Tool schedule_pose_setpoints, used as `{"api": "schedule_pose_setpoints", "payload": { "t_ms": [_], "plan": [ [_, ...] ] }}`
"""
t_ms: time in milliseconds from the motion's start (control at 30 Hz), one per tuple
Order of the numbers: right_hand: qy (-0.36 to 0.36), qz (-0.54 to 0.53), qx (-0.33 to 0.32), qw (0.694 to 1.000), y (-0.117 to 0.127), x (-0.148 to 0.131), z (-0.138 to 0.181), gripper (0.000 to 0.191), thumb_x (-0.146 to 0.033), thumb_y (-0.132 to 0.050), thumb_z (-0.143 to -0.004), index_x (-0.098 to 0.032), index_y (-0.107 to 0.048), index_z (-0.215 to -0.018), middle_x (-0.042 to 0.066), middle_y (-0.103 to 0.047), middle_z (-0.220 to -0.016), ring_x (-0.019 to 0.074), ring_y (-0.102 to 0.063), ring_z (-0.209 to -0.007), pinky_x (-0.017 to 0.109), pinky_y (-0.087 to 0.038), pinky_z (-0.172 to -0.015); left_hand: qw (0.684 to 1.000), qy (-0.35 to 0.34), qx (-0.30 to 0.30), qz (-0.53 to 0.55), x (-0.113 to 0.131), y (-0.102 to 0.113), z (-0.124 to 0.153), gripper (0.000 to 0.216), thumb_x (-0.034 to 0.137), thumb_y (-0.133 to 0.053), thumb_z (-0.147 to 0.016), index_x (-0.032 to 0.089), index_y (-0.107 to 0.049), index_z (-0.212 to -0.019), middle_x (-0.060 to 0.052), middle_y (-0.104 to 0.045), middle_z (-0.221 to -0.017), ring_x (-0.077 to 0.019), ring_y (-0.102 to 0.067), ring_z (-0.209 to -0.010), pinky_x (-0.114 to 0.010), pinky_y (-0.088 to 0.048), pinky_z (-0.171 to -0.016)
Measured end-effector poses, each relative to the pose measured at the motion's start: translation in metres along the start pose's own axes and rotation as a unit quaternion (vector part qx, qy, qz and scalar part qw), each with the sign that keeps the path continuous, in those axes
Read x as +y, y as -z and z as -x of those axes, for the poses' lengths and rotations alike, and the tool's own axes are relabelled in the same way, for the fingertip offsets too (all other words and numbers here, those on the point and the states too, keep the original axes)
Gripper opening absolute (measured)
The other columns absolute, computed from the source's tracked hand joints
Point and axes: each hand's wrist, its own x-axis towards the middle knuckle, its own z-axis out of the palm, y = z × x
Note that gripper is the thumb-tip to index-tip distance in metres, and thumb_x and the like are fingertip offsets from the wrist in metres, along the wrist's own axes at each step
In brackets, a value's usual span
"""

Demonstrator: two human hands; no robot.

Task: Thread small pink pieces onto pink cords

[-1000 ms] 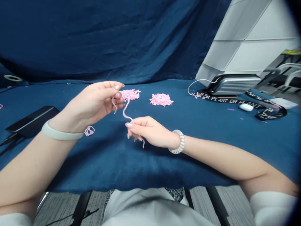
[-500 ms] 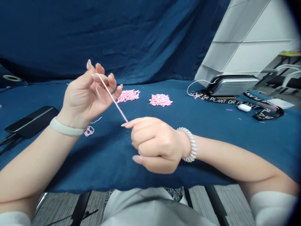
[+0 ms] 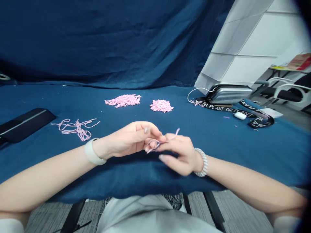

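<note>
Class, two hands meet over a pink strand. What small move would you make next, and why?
Perhaps a gentle pull on the pink strand with the right hand while the left hand steadies it: it curls slackly between them, and one end sticks up loose above the right hand. Blur hides exactly how it is wound.

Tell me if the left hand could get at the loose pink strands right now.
Probably yes: the loose pink strands lie uncovered near the pale wristband, with nothing visible in the way, though the left hand is busy with another strand.
</note>
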Motion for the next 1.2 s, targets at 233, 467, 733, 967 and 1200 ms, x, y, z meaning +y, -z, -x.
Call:
{"api": "schedule_pose_setpoints", "payload": {
  "t_ms": [233,467,733,967,1200],
  "plan": [
    [-0.177,0.056,0.119,0.975,-0.003,0.043,0.011,0.022,-0.02,-0.048,-0.086,-0.022,-0.06,-0.105,0.005,-0.062,-0.087,0.0159,-0.057,-0.076,0.032,-0.049,-0.067,0.986,-0.007,0.167,0.018,-0.024,0.042,-0.02,0.019,0.009,-0.068,-0.073,0.013,-0.065,-0.091,-0.006,-0.067,-0.088,-0.0087,-0.062,-0.074,-0.018,-0.05,-0.069],
    [-0.093,0.152,-0.012,0.984,0.0,0.053,0.016,0.043,-0.022,-0.049,-0.086,-0.016,-0.044,-0.128,0.012,-0.059,-0.11,0.0193,-0.058,-0.092,0.033,-0.051,-0.072,0.969,-0.001,0.245,0.04,-0.029,0.053,-0.022,0.041,0.003,-0.064,-0.073,0.015,-0.058,-0.112,-0.011,-0.063,-0.114,-0.0132,-0.065,-0.091,-0.021,-0.053,-0.081],
    [-0.075,0.239,-0.133,0.959,0.004,0.064,0.018,0.029,-0.03,-0.043,-0.091,-0.015,-0.059,-0.11,0.008,-0.066,-0.093,0.0173,-0.061,-0.081,0.029,-0.048,-0.069,0.985,0.109,0.118,0.067,-0.031,0.056,-0.023,0.032,0.003,-0.063,-0.074,0.013,-0.061,-0.104,-0.005,-0.068,-0.084,-0.012,-0.067,-0.079,-0.023,-0.052,-0.081],
    [-0.102,0.282,-0.159,0.941,0.004,0.067,0.016,0.036,-0.034,-0.042,-0.092,-0.015,-0.065,-0.072,0.005,-0.062,-0.068,0.0136,-0.056,-0.066,0.026,-0.039,-0.064,0.979,0.005,0.178,0.095,-0.036,0.057,-0.025,0.022,0.007,-0.061,-0.077,0.016,-0.06,-0.097,-0.002,-0.065,-0.079,-0.0111,-0.065,-0.076,-0.027,-0.051,-0.08],
    [-0.188,0.203,-0.168,0.946,0.006,0.073,0.015,0.03,-0.032,-0.047,-0.091,-0.015,-0.068,-0.078,0.004,-0.066,-0.072,0.0108,-0.057,-0.065,0.023,-0.038,-0.064,0.931,-0.118,0.344,0.033,-0.034,0.063,-0.032,0.038,0.008,-0.065,-0.073,0.016,-0.05,-0.107,-0.01,-0.065,-0.104,-0.0183,-0.062,-0.102,-0.033,-0.043,-0.095]
  ]
}}
